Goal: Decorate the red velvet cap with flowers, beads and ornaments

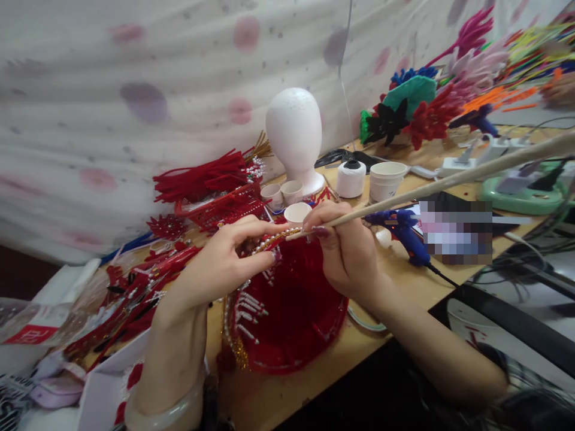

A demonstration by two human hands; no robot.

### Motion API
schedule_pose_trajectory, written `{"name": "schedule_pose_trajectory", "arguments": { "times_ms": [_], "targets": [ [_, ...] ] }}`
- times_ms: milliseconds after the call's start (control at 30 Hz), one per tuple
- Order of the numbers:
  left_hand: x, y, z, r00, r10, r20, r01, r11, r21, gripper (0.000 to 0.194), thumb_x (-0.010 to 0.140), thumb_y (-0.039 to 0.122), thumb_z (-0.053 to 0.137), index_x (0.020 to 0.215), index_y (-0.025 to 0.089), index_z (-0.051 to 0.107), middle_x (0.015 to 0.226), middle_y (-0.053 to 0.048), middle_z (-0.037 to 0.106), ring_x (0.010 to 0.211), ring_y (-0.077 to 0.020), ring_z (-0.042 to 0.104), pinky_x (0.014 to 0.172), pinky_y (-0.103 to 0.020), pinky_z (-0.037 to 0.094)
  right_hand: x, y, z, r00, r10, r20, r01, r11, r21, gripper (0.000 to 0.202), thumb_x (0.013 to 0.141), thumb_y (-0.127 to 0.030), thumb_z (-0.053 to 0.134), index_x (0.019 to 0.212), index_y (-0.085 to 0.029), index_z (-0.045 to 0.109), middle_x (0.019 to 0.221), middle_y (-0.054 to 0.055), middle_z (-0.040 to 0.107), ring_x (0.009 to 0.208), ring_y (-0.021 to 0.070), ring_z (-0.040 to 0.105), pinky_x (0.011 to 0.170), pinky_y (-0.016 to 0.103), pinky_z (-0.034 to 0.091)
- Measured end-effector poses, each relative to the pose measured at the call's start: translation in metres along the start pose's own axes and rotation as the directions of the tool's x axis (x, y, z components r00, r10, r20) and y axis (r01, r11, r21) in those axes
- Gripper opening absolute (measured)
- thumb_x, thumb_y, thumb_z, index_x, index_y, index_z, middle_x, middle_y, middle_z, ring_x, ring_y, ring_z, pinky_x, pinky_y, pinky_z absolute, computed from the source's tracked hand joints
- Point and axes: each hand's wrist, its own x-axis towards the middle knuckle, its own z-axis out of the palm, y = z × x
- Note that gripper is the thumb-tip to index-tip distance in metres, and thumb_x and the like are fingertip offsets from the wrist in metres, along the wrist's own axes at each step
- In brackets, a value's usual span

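A strip of pearl beads with gold trim [230,326] curves along the left side of a round red piece [296,311] on the table. My left hand [238,251] pinches the upper part of this beaded strip between thumb and fingers. In my right hand [344,245] is a long, pale thin stick [426,190], whose tip touches the strip close to my left fingertips. Short strings of pearls [249,308] lie on the left part of the red piece.
A white foam head [294,129] stands behind, near paper cups [386,173] and a thread spool [351,178]. A blue glue gun [406,234] lies at right, beside cables. Red basket [224,209] and red decorations [135,287] are at left.
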Motion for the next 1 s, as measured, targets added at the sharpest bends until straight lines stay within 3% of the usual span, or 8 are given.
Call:
{"name": "schedule_pose_trajectory", "arguments": {
  "times_ms": [167, 300, 500, 600, 833, 1000],
  "targets": [
    [0.0, 0.002, 0.0, 1.0, -0.016, 0.0, 0.016, 1.0, 0.017, 0.043, 0.076, 0.019, 0.058, 0.117, 0.022, 0.071, 0.1, -0.001, 0.066, 0.095, -0.0201, 0.056, 0.078, -0.031, 0.039, 0.001, 0.001, 0.002, 1.0, 0.01, 0.03, -0.009, 1.0, -0.029, 0.016, 0.096, -0.008, 0.04, 0.092, -0.022, 0.049, 0.08, 0.001, 0.056, 0.073, 0.0133, 0.054, 0.067, 0.028, 0.048],
    [0.0, 0.002, 0.001, 1.0, -0.013, -0.007, 0.013, 1.0, -0.001, 0.043, 0.077, 0.019, 0.058, 0.117, 0.025, 0.07, 0.088, 0.002, 0.06, 0.08, -0.0154, 0.053, 0.071, -0.029, 0.037, -0.003, 0.005, 0.002, 0.998, -0.006, 0.057, 0.005, 1.0, 0.009, 0.017, 0.094, -0.007, 0.041, 0.093, -0.021, 0.05, 0.081, 0.001, 0.055, 0.075, 0.0142, 0.054, 0.069, 0.029, 0.047],
    [-0.002, 0.001, 0.001, 0.999, -0.037, 0.005, 0.037, 0.999, -0.039, 0.043, 0.076, 0.02, 0.06, 0.117, 0.024, 0.07, 0.091, 0.002, 0.061, 0.083, -0.0158, 0.053, 0.071, -0.029, 0.036, -0.013, 0.008, 0.003, 0.992, 0.062, -0.109, -0.04, 0.98, 0.195, 0.014, 0.101, -0.019, 0.039, 0.096, -0.022, 0.051, 0.081, 0.001, 0.052, 0.075, 0.0157, 0.056, 0.069, 0.034, 0.048],
    [-0.002, 0.002, 0.001, 0.999, -0.041, 0.001, 0.041, 0.998, -0.036, 0.043, 0.077, 0.019, 0.059, 0.119, 0.026, 0.07, 0.088, 0.002, 0.059, 0.079, -0.0151, 0.052, 0.069, -0.03, 0.035, -0.013, 0.007, 0.003, 0.988, 0.053, -0.142, -0.03, 0.987, 0.158, 0.014, 0.101, -0.019, 0.039, 0.096, -0.023, 0.052, 0.082, 0.001, 0.053, 0.076, 0.0159, 0.056, 0.07, 0.035, 0.048],
    [-0.001, 0.003, 0.005, 0.998, -0.054, -0.028, 0.053, 0.998, -0.044, 0.042, 0.076, 0.018, 0.059, 0.116, 0.024, 0.071, 0.09, 0.001, 0.058, 0.078, -0.0151, 0.051, 0.07, -0.03, 0.036, -0.007, 0.004, 0.001, 0.998, 0.02, -0.068, -0.016, 0.998, 0.059, 0.013, 0.1, -0.016, 0.039, 0.095, -0.023, 0.05, 0.081, 0.001, 0.054, 0.074, 0.0153, 0.055, 0.069, 0.032, 0.047],
    [0.0, 0.005, 0.006, 1.0, -0.025, -0.012, 0.025, 0.999, -0.025, 0.042, 0.076, 0.018, 0.058, 0.115, 0.025, 0.072, 0.085, 0.002, 0.056, 0.078, -0.0155, 0.051, 0.07, -0.03, 0.036, -0.003, 0.002, 0.0, 0.998, 0.025, 0.053, -0.025, 1.0, 0.001, 0.015, 0.097, -0.011, 0.041, 0.093, -0.022, 0.05, 0.082, 0.001, 0.056, 0.074, 0.0148, 0.055, 0.067, 0.03, 0.047]
  ]
}}
